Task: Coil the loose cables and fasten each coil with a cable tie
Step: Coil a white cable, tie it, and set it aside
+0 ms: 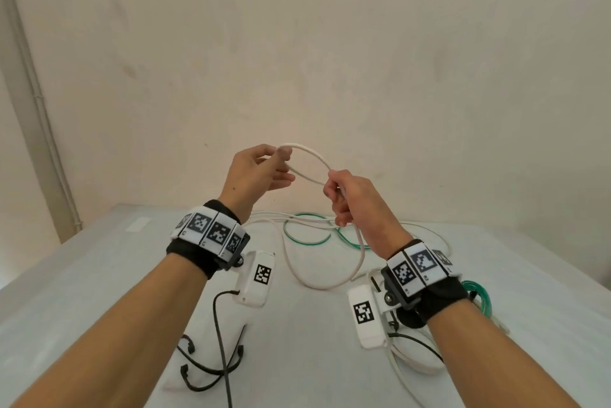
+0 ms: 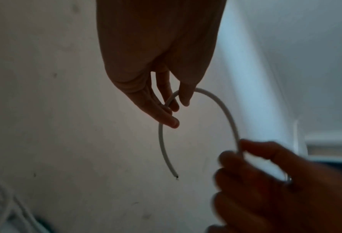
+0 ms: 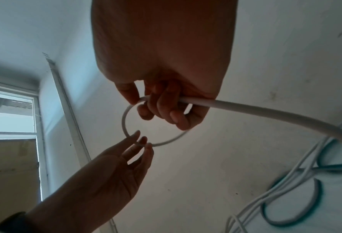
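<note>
White cable: a thin, round, white plastic cable (image 1: 309, 156) was held up in the air above the table, bent into one small loop between both hands; its free cut end (image 2: 177, 177) hung loose below the left hand.
Left hand: the left hand (image 1: 254, 173) pinched the near-end part of the loop between thumb and fingertips (image 2: 174, 123), the other fingers lying fairly straight.
Right hand: the right hand (image 1: 347, 199) had its fingers (image 3: 166, 107) curled round the white cable at the other side of the loop, thumb pressing on top.
Trailing length: from the right hand the white cable dropped to the pale grey table (image 1: 82, 275) and swept round in a wide curve (image 1: 317, 285) between the wrists.
Green cable: a thin green cable (image 1: 297, 235) lay in loose bends on the table near the wall, crossing white strands.
Far right: a bunch of green cable (image 1: 477, 292) showed just beyond the right wrist; whether it was tied could not be told.
Cable ties: black plastic ties (image 1: 198, 371) lay on the table under the left forearm, beside a black lead (image 1: 221, 341).
Wristbands: black bands with square markers (image 1: 211, 229) sat on both wrists.
</note>
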